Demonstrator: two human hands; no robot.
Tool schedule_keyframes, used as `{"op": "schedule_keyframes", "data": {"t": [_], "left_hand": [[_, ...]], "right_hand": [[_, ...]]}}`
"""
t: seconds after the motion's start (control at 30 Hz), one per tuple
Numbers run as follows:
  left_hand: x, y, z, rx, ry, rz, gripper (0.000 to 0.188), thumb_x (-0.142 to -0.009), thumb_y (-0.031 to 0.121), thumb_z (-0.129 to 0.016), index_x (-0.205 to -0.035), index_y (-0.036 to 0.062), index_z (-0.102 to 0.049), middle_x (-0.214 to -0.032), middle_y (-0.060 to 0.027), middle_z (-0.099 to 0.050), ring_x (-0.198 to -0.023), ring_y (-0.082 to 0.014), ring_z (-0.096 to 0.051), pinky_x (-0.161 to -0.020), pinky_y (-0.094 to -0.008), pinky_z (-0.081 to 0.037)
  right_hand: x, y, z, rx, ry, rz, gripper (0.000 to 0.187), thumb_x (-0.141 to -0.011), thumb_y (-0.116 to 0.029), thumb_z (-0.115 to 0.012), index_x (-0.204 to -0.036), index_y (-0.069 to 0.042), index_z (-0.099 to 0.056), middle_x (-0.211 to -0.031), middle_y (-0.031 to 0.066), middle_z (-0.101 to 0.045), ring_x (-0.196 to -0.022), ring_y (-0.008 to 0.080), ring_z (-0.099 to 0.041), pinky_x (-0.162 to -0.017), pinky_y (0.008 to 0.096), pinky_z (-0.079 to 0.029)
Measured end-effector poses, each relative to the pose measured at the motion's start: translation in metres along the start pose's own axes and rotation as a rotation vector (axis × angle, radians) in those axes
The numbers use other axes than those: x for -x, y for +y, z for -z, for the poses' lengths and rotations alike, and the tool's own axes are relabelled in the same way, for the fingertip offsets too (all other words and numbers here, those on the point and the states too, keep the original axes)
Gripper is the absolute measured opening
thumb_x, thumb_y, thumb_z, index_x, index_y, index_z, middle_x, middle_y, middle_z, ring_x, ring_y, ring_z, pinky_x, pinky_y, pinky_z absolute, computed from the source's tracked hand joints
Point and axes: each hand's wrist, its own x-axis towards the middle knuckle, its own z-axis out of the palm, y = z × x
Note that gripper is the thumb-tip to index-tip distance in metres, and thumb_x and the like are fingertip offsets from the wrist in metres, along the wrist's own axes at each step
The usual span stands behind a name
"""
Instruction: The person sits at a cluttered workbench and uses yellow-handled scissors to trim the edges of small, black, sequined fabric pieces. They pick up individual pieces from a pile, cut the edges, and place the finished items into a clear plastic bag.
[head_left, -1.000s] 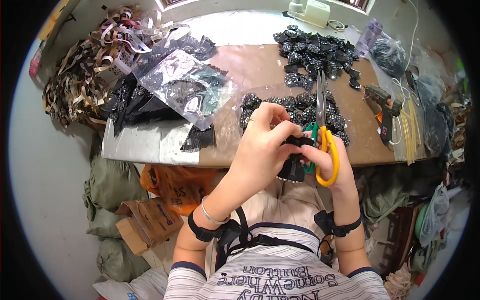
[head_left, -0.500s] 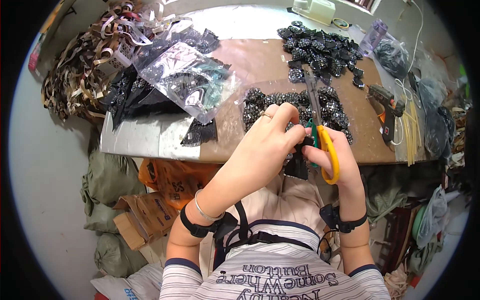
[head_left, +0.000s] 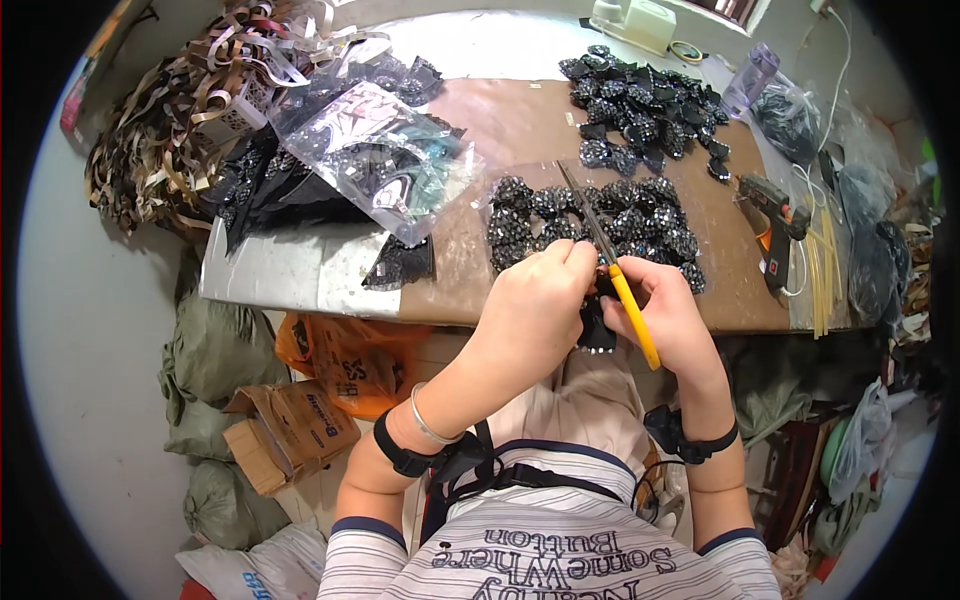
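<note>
Close together at the table's near edge, my two hands work over a piece of black sequined fabric (head_left: 597, 330). My left hand (head_left: 540, 305) is closed on its upper part, so much of the piece is hidden. Yellow-handled scissors (head_left: 634, 318) are in my right hand (head_left: 672, 318), their long blades pointing away and to the left. Just beyond lie rows of black sequined bows (head_left: 635, 225) on a clear plastic sheet. Whether the blades touch the fabric cannot be made out.
Loose black sequined pieces (head_left: 640, 105) are heaped at the back right. A clear plastic bag (head_left: 370, 165) covers black fabric at left, beside piled ribbons (head_left: 165, 150). On the right are a glue gun (head_left: 772, 225), glue sticks (head_left: 822, 260) and a purple bottle (head_left: 748, 80).
The scissors have turned, their blades swinging leftward over the bows and their handles lying flatter. My left hand has shifted slightly left and down, with the black fabric still in it.
</note>
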Motion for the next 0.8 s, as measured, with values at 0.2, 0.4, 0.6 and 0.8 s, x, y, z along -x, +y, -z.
{"op": "schedule_keyframes", "data": {"t": [0.2,0.4,0.6,0.8], "left_hand": [[-0.006,-0.002,0.015,-0.086,0.154,0.022,0.014,-0.077,-0.003,-0.065,-0.080,0.0013,-0.053,-0.085,-0.0124,-0.059,-0.071,-0.0343,-0.061,-0.062,-0.0401,-0.050],[-0.004,0.009,0.016,-0.173,0.120,0.091,0.016,-0.073,-0.001,-0.070,-0.081,0.0014,-0.056,-0.100,-0.0129,-0.062,-0.076,-0.0326,-0.064,-0.066,-0.0389,-0.052],[-0.002,-0.009,0.029,-0.123,0.057,0.155,0.015,-0.073,-0.001,-0.071,-0.078,-0.0007,-0.058,-0.089,-0.0118,-0.064,-0.073,-0.0289,-0.066,-0.065,-0.0355,-0.053],[-0.005,-0.020,0.053,0.024,0.157,0.275,0.012,-0.077,0.000,-0.071,-0.077,-0.0035,-0.060,-0.070,-0.0100,-0.060,-0.063,-0.0167,-0.065,-0.058,-0.0274,-0.051]], "right_hand": [[0.005,-0.014,0.005,-0.424,0.035,-0.216,0.055,-0.079,-0.009,-0.077,-0.126,0.001,-0.050,-0.094,0.0050,-0.061,-0.076,0.0104,-0.058,-0.075,0.0250,-0.051],[0.000,0.001,-0.020,-0.427,0.073,-0.010,0.057,-0.076,0.007,-0.072,-0.125,-0.002,-0.046,-0.104,0.0025,-0.060,-0.091,0.0078,-0.057,-0.082,0.0237,-0.049],[0.002,0.003,-0.009,-0.276,-0.004,-0.066,0.043,-0.077,0.008,-0.069,-0.115,0.000,-0.050,-0.097,0.0044,-0.062,-0.088,0.0103,-0.063,-0.079,0.0243,-0.051],[-0.003,0.009,-0.013,-0.456,0.028,-0.011,0.037,-0.077,0.004,-0.076,-0.105,-0.003,-0.051,-0.106,0.0110,-0.063,-0.089,0.0127,-0.064,-0.082,0.0273,-0.054]]}}
